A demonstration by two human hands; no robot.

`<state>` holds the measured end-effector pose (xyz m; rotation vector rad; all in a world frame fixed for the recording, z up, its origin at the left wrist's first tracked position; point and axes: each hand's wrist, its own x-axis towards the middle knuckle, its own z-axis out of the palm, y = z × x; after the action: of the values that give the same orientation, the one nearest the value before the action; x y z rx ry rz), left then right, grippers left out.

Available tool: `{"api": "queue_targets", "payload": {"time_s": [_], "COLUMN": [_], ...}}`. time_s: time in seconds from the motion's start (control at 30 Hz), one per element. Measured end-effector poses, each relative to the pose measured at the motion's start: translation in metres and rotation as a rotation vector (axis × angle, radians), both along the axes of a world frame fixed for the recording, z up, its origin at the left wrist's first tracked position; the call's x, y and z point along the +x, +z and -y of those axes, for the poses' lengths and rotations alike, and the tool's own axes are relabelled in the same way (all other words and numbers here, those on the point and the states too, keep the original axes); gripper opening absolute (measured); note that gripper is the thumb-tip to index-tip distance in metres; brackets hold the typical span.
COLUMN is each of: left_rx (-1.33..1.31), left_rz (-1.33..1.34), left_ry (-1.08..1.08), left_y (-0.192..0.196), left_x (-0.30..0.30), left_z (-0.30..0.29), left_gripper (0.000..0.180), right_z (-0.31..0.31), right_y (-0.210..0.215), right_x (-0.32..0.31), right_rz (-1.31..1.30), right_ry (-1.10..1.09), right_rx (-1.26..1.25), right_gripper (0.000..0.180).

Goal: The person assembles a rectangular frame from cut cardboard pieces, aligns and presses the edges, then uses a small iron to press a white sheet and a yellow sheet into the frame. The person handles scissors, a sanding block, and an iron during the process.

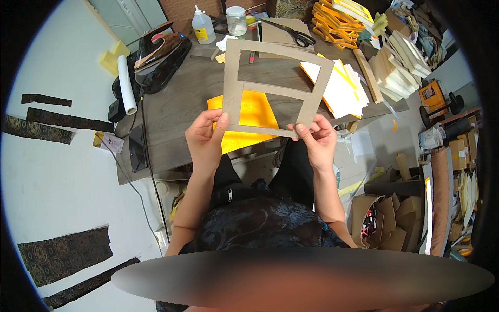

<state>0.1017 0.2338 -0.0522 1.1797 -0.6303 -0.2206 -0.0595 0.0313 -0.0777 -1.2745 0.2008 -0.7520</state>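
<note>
A grey cardboard frame [232,73] with two rectangular cut-out windows is held up above the table's near edge. My left hand [206,134] pinches its lower left corner, thumb on the face toward me. The lower right corner is gripped the same way by my right hand [315,137]. Beneath the frame, a sheet of bright yellow-orange material [254,109] lies at the table edge, partly seen through the windows. Right of the frame rests a pile of white sheets with orange edges [343,93].
An iron [161,49] on its dark base and a white roll [126,86] stand on the left. Along the back are a squeeze bottle [203,27], a lidded jar [236,22], scissors [288,32] and stacked orange frames [337,23]. Cut cardboard [397,221] fills a box at lower right.
</note>
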Motion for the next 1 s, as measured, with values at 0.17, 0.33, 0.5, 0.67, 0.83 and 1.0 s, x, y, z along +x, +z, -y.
{"api": "queue_targets", "payload": {"time_s": [0.17,0.33,0.5,0.67,0.83,1.0], "left_rx": [0.073,0.013,0.029,-0.024,0.111,0.530], "left_rz": [0.137,-0.573,-0.339,-0.312,-0.345,-0.063], "left_ry": [0.195,-0.369,-0.147,0.144,0.227,0.355], "left_y": [-0.006,0.002,-0.022,-0.056,-0.090,-0.106], "left_x": [0.005,0.021,0.004,0.006,0.017,0.039], "left_z": [0.003,-0.023,-0.028,-0.024,-0.023,-0.023], "left_gripper": [0.016,0.035,0.032,0.031,0.016,0.017], "right_z": [0.002,0.022,0.016,-0.006,-0.024,-0.006], "right_y": [-0.003,0.005,0.001,-0.037,-0.069,-0.084], "right_x": [0.004,0.021,0.038,0.018,0.025,0.039], "right_rz": [0.068,0.155,-0.036,-0.330,-0.323,-0.370], "right_ry": [-0.036,-0.328,-0.470,0.008,-0.093,-0.206], "right_rx": [-0.077,-0.911,-0.809,-0.017,-0.008,-0.315], "right_gripper": [0.016,0.026,0.027,0.032,0.031,0.022]}}
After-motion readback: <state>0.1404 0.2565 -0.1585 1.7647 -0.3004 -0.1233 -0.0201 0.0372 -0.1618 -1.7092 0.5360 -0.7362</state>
